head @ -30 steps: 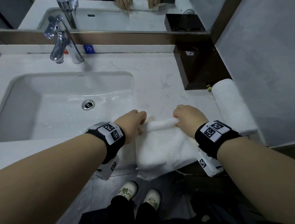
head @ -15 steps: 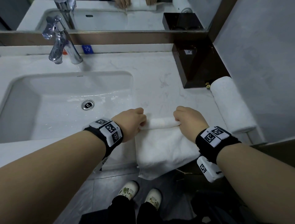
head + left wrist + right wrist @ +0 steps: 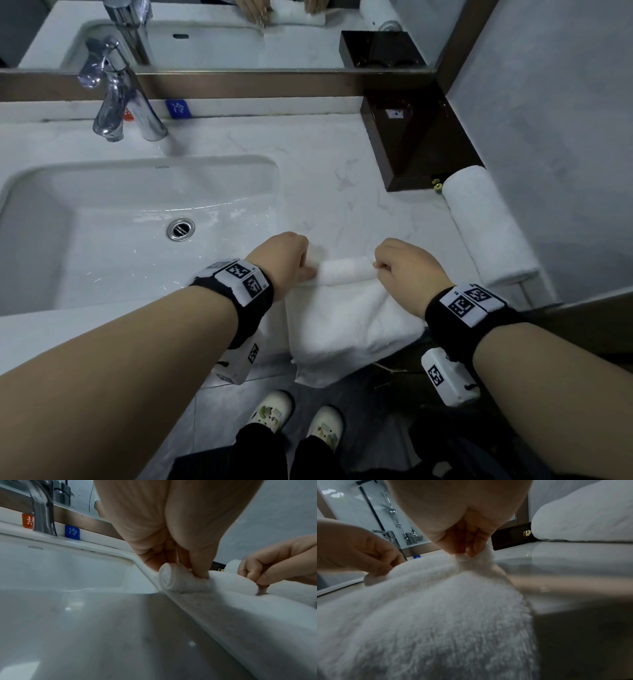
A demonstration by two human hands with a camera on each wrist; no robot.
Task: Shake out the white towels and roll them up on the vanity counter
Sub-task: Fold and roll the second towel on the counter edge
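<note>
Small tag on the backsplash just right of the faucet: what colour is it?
Blue, with a white character on it: the small tag shows best in the left wrist view, right of the faucet.

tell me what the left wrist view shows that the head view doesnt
Only the left wrist view shows the spiral end of the towel roll and the left hand's fingers pressing into it. Only the head view shows the drain, the finished rolled towel by the wall and the unrolled part hanging over the counter edge. Both show the faucet, the blue sticker and the right hand gripping the roll's other end.
</note>
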